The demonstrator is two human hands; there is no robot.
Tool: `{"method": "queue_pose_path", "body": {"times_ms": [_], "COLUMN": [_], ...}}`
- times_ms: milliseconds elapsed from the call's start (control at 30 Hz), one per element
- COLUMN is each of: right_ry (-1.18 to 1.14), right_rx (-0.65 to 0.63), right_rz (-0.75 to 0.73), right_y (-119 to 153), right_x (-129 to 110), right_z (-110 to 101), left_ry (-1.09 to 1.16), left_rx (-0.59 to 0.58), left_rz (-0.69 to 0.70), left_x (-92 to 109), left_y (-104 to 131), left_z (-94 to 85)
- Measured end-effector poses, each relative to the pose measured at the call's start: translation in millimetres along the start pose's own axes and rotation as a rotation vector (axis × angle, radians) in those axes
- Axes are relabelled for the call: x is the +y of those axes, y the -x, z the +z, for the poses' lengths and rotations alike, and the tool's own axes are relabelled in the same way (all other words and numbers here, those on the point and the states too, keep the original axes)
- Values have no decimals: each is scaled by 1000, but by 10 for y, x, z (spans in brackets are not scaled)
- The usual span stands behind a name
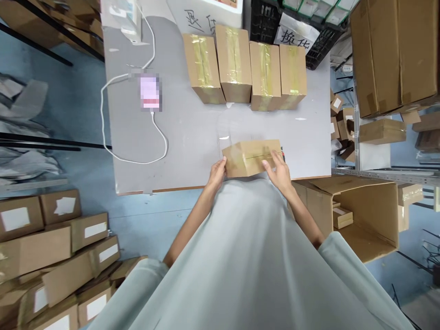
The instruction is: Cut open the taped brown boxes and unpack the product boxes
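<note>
A: How's the grip on that small cardboard box (252, 160)?

B: Decent imo. It's at the near edge of the grey table (185, 137). The left hand (216, 173) pinches its left end, thumb up at the edge; the right hand (280, 174) lies spread over the right end, fingers near the seam. Can't tell if the underside rests on the table.

A: Anything to do better?

B: I'd let the table take the weight, brace with the left and press the seam with flat fingers, since poking tips would probably dent the card. Mind the small dark-and-red item (283, 154) peeking out past the right hand too, can't make out what it is. The four taped cartons (233, 68) sit farther back, so they shouldn't get bumped.
</note>
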State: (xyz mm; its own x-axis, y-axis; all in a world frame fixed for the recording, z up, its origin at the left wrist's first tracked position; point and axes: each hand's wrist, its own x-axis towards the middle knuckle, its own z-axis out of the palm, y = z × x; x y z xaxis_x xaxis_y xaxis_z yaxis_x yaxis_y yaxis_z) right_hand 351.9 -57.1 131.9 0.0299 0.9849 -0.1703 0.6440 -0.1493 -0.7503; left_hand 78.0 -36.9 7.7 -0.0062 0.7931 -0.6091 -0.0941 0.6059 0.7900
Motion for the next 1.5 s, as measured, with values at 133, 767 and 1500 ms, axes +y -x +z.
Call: {"method": "queue_pose_path", "body": {"times_ms": [133, 767, 1500], "right_ry": [-11, -378, -110], "right_rx": [-24, -143, 189], "right_rz": [39, 51, 22], "right_y": [-70, -389, -226], "right_x": [-198, 139, 305], "right_z": [70, 435, -197], "left_ry": [58, -142, 160], "left_rx": [-20, 209, 101], "left_rz": [78, 313, -7], "left_x": [253, 597, 49], "left_y": [137, 79, -290], "left_z": [68, -112, 335]}}
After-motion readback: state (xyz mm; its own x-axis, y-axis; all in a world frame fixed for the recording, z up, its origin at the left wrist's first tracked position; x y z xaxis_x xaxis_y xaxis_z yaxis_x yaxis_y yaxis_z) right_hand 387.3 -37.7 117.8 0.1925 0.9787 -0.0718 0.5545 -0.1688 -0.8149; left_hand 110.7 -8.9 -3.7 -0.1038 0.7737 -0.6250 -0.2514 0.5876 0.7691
